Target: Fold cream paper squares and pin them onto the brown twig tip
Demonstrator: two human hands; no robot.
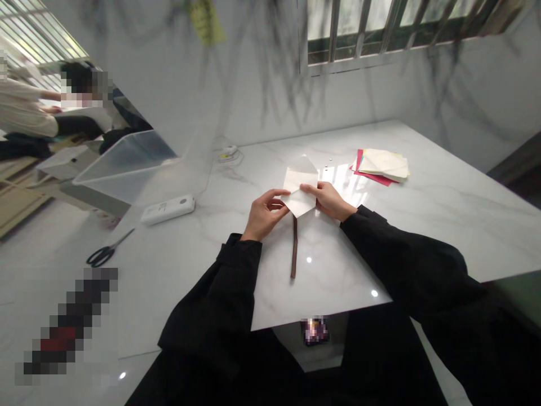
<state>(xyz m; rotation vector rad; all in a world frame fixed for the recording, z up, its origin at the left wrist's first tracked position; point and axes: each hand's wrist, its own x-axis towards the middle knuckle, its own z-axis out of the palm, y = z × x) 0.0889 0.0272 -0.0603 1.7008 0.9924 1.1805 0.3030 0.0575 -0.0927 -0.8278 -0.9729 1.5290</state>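
Between my two hands is a creased sheet of cream paper [301,179], held up a little above the white marbled table. My left hand [265,213] pinches its lower left edge between thumb and fingers. On the other side my right hand [332,200] grips the right edge, its thumb lying across the front near the middle fold. Below the paper, a thin brown strip [295,248] lies lengthwise on the table, its top end hidden behind the paper. I cannot tell whether the strip touches the paper.
Stacked cream, yellow and red papers [380,164] lie at the back right. To the left are a white oblong device [168,210], black-handled scissors [103,254], a blurred dark object [70,324] and a clear plastic bin [127,163]. Two people [29,107] are at the far left.
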